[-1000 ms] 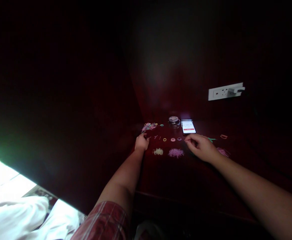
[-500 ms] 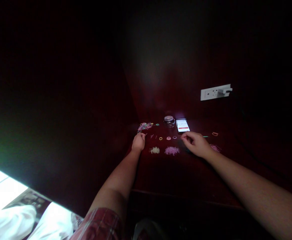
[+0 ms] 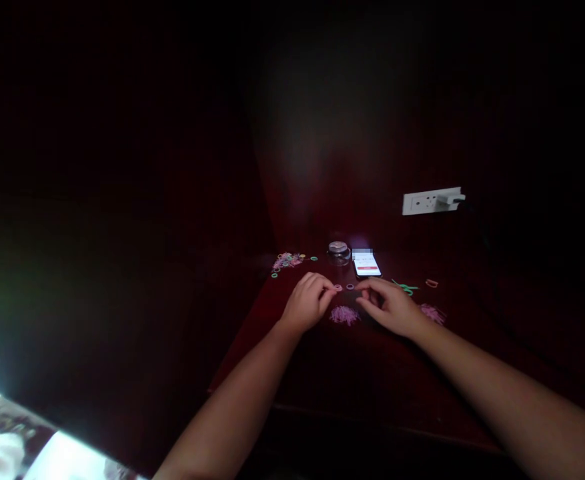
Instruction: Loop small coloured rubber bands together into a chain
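Observation:
My left hand is closed in a pinch over the table, its fingertips at the edge of a small pink ring. What the pinch holds, if anything, is too small to make out. My right hand hovers to the right, thumb and forefinger apart, with nothing visible between them. A small purple ring lies between the two hands. Below them is a heap of thin purple bands. Just beyond my right hand are green scissors, partly covered by it.
At the back stand a clear lidded jar and a lit phone. A mixed heap of coloured bands lies far left. Pink bands and an orange-pink clip-like piece lie right. A wall socket holds a plugged-in charger.
My left hand has moved right from beside the mixed heap to the pink ring, now covering the pale yellow heap. My right thumb and forefinger have parted. The view has tilted slightly up.

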`<state>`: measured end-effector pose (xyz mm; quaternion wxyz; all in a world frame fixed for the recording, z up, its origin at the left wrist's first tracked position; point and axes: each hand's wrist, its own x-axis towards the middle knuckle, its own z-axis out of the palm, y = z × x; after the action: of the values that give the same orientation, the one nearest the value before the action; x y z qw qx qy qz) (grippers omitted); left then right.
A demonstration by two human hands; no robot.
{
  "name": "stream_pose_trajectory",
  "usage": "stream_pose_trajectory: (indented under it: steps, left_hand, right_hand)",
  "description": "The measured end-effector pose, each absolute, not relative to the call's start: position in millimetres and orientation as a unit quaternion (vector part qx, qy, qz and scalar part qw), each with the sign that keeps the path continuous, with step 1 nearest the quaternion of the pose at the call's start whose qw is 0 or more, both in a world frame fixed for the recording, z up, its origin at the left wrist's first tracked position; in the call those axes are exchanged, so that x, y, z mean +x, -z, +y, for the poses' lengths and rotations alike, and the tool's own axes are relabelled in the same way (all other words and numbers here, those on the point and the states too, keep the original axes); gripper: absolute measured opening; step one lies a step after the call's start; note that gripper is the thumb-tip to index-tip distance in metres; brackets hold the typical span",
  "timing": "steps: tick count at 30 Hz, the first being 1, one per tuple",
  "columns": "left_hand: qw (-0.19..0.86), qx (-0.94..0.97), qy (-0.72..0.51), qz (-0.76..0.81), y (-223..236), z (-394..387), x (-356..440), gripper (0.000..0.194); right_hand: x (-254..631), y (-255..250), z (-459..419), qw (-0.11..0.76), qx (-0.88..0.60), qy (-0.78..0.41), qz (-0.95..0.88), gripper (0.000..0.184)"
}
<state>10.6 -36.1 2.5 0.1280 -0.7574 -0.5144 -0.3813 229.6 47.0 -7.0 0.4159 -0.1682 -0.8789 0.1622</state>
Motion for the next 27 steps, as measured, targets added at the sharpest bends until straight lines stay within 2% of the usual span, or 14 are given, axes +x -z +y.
stream_pose_trajectory:
  steps: [5, 13, 22, 27]
  left_hand:
    - [0.13, -0.807, 0.376, -0.436, -4, -38, 30, 0.007]
    - [0.123, -0.808, 0.391, -0.424, 1, -28, 29, 0.006]
    - [0.09, -0.801, 0.429, -0.408, -2, -23, 28, 0.016]
    - [0.081, -0.801, 0.426, -0.413, -2, -22, 28, 0.013]
  right_hand:
    - [229, -1, 37, 0.412, -0.153, -0.162, -0.883, 0.01]
    - [230, -3, 36, 0.391, -0.139, -0.175, -0.893, 0.004]
    - [233, -1, 37, 0.403, -0.157, -0.165, -0.886, 0.006]
    - [232, -3, 37, 0.406, -0.159, -0.159, -0.886, 0.008]
